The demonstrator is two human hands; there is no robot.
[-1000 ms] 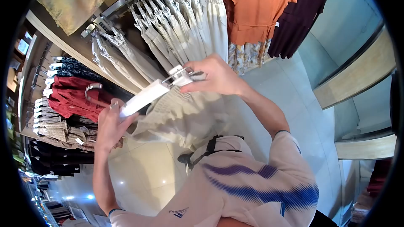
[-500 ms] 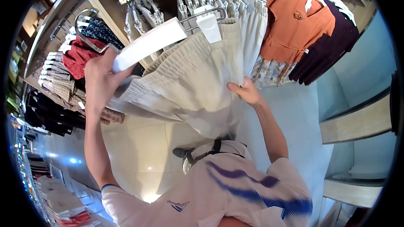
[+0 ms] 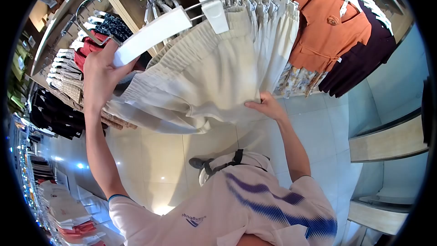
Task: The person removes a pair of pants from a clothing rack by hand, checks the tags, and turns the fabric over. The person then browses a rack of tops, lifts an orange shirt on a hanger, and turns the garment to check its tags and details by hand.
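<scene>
A white clip hanger (image 3: 152,35) with a metal hook is gripped near its middle-left end by my left hand (image 3: 101,75). Cream trousers (image 3: 211,68) with a gathered elastic waistband hang from it, one white clip (image 3: 214,13) fastened at the right part of the waistband. My right hand (image 3: 267,105) pinches the cloth at the trousers' right edge, below the clip. The hanger's other clip is hidden behind my left hand.
Beyond the trousers, a rail holds more pale trousers (image 3: 273,41). Orange tops (image 3: 330,25) and dark purple garments (image 3: 364,57) hang to the right. Dark, red and patterned clothes (image 3: 68,70) hang at left. Wooden-edged shelves (image 3: 387,139) stand at right.
My right hand has left the hanger's clip and now holds the trousers' edge. The hanger and trousers have risen and spread out in view, and the camera view has shifted.
</scene>
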